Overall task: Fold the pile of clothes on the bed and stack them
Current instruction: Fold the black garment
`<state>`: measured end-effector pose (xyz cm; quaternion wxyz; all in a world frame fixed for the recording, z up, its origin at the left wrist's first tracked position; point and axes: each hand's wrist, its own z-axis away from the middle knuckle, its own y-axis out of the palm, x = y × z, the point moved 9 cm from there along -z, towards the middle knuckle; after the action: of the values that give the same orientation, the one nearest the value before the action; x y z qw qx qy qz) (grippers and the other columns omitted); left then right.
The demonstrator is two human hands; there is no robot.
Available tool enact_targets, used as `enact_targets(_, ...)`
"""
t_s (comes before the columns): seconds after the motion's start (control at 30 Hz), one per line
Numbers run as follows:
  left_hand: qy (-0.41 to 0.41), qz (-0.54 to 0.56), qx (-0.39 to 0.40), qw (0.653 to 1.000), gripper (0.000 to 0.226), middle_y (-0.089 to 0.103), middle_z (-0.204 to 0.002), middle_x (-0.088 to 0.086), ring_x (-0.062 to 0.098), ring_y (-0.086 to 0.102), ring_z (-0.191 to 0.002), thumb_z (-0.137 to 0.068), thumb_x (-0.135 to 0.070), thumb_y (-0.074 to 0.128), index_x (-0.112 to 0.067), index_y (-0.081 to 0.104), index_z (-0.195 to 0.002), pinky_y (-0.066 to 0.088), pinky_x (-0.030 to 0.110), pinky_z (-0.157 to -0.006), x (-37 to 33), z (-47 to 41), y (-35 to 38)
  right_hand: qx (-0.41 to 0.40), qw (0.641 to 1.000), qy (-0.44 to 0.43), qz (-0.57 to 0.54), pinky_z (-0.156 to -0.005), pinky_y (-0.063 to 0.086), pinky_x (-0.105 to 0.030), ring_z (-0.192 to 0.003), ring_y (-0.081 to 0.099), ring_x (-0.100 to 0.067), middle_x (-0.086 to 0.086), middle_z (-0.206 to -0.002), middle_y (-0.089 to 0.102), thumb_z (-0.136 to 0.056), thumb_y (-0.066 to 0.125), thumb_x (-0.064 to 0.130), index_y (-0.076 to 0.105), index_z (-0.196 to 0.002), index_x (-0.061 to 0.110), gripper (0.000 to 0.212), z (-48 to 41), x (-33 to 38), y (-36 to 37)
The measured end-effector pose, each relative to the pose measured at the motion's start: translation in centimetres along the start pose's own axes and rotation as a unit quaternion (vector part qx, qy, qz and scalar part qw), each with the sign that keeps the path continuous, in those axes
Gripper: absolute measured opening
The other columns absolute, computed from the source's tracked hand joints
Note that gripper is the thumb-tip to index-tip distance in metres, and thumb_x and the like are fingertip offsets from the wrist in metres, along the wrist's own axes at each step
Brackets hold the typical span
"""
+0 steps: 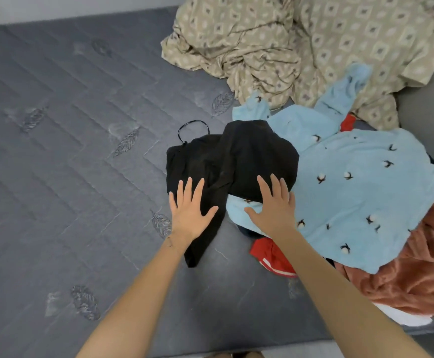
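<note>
A crumpled black garment [239,156] with a thin strap loop [193,129] lies on the grey mattress [68,125], partly draped over the pile. My left hand [190,210] lies flat on its left part with fingers spread. My right hand [275,208] rests flat, fingers straight, across the black garment's edge and a light blue fluffy garment [360,192] with small cotton-flower prints. Under the blue one lie a red garment [270,257] and a rust-brown fleece [417,267].
A beige patterned sheet [301,42] is bunched at the back right of the mattress. Something white [401,317] pokes out under the brown fleece near the front edge. The mattress's left half is bare quilted fabric.
</note>
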<state>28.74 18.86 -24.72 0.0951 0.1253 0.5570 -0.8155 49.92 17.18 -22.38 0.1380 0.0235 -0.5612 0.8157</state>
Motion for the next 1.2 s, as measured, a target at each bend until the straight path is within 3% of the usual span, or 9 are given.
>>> enact_targets(0.2, -0.059, 0.078, -0.014, 0.995, 0.084, -0.005, -0.164, 0.004, 0.022, -0.013, -0.149, -0.09, -0.062, 0.049, -0.032, 0.006, -0.155, -0.008, 0.049, -0.117, 3.6, -7.6, 6.3, -0.001, 1.0, 0.001, 0.0, -0.119, -0.001, -0.05, -0.149, -0.011, -0.029, -0.006, -0.163, -0.009, -0.084, 0.06, 0.058, -0.002, -0.155, 0.031, 0.097, -8.7, -1.9, 5.3)
enact_targets(0.33, -0.142, 0.148, -0.001, 0.979, 0.094, -0.009, -0.163, 0.007, 0.024, -0.011, -0.149, -0.084, -0.067, 0.055, -0.036, 0.002, -0.154, -0.005, 0.053, -0.117, 7.2, -10.6, 10.3, -0.031, 0.999, 0.005, 0.003, -0.119, -0.001, -0.051, -0.15, -0.007, -0.028, -0.006, -0.163, 0.0, -0.08, 0.064, 0.062, -0.007, -0.155, 0.027, 0.109, -12.3, -3.0, 8.2)
enact_targets(0.5, -0.196, 0.182, -0.042, 0.963, 0.113, -0.011, -0.162, 0.01, 0.027, -0.008, -0.149, -0.074, -0.066, 0.068, -0.034, -0.006, -0.154, 0.0, 0.059, -0.115, 10.8, -12.6, 11.8, -0.114, 0.993, -0.031, -0.012, -0.119, 0.005, -0.048, -0.148, 0.02, -0.025, -0.007, -0.151, 0.042, -0.082, 0.071, 0.046, 0.036, -0.148, 0.013, 0.082, -13.9, -3.0, 9.0)
enact_targets(0.6, -0.229, 0.201, -0.086, 0.949, 0.118, 0.014, -0.157, 0.018, 0.036, 0.016, -0.144, -0.073, -0.056, 0.076, -0.02, -0.001, -0.155, 0.019, 0.058, -0.113, 12.3, -12.9, 12.0, -0.171, 0.982, -0.047, -0.067, -0.119, 0.012, -0.046, -0.138, 0.042, -0.025, -0.007, -0.132, 0.061, -0.084, 0.072, 0.03, 0.062, -0.128, 0.009, 0.05, -14.0, -3.1, 8.4)
enact_targets(0.73, -0.228, 0.286, -0.11, 0.924, 0.097, 0.038, -0.14, 0.019, 0.034, 0.038, -0.13, -0.076, -0.031, 0.082, -0.013, 0.023, -0.15, 0.033, 0.042, -0.107, 12.8, -12.8, 11.5, -0.211, 0.965, -0.057, -0.142, -0.108, 0.035, -0.042, -0.107, 0.065, -0.026, -0.007, -0.103, 0.074, -0.087, 0.07, 0.022, 0.074, -0.103, 0.008, 0.022, -13.2, -2.3, 7.0)
enact_targets(0.8, -0.193, 0.315, -0.117, 0.922, 0.075, 0.051, -0.132, 0.014, 0.029, 0.048, -0.123, -0.077, -0.024, 0.082, -0.008, 0.04, -0.137, 0.039, 0.031, -0.099, 12.4, -12.6, 10.2, -0.183, 0.967, -0.054, -0.168, -0.081, 0.047, -0.033, -0.083, 0.067, -0.024, -0.005, -0.086, 0.073, -0.089, 0.068, 0.028, 0.073, -0.094, 0.011, 0.019, -12.7, -1.1, 6.6)
enact_targets(0.87, -0.154, 0.318, -0.12, 0.928, 0.053, 0.061, -0.114, 0.009, 0.023, 0.057, -0.107, -0.078, -0.023, 0.08, -0.006, 0.051, -0.119, 0.041, 0.021, -0.086, 11.2, -12.0, 8.4, -0.146, 0.975, -0.053, -0.159, -0.062, 0.04, -0.03, -0.069, 0.062, -0.022, -0.003, -0.075, 0.068, -0.09, 0.065, 0.037, 0.07, -0.088, 0.012, 0.026, -11.9, 0.5, 6.5)
enact_targets(1.1, -0.073, 0.378, -0.183, 0.905, 0.025, 0.054, -0.067, -0.011, -0.004, 0.049, -0.061, -0.082, -0.023, 0.077, -0.014, 0.055, -0.075, 0.038, 0.009, -0.059, 8.3, -5.0, -0.1, -0.091, 0.975, -0.116, -0.169, -0.058, 0.029, -0.028, -0.055, 0.042, -0.015, 0.006, -0.058, 0.038, -0.092, 0.058, 0.048, 0.041, -0.07, 0.015, 0.043, -6.0, 7.1, 2.5)
enact_targets(1.2, -0.082, 0.406, -0.21, 0.885, 0.029, 0.05, -0.059, -0.013, -0.002, 0.044, -0.056, -0.083, -0.024, 0.076, -0.013, 0.053, -0.068, 0.036, 0.011, -0.055, 9.0, -0.7, -4.0, -0.08, 0.97, -0.117, -0.197, -0.063, 0.033, -0.029, -0.061, 0.047, -0.018, 0.001, -0.062, 0.046, -0.092, 0.057, 0.051, 0.049, -0.073, 0.011, 0.045, -3.2, 9.8, 0.5)
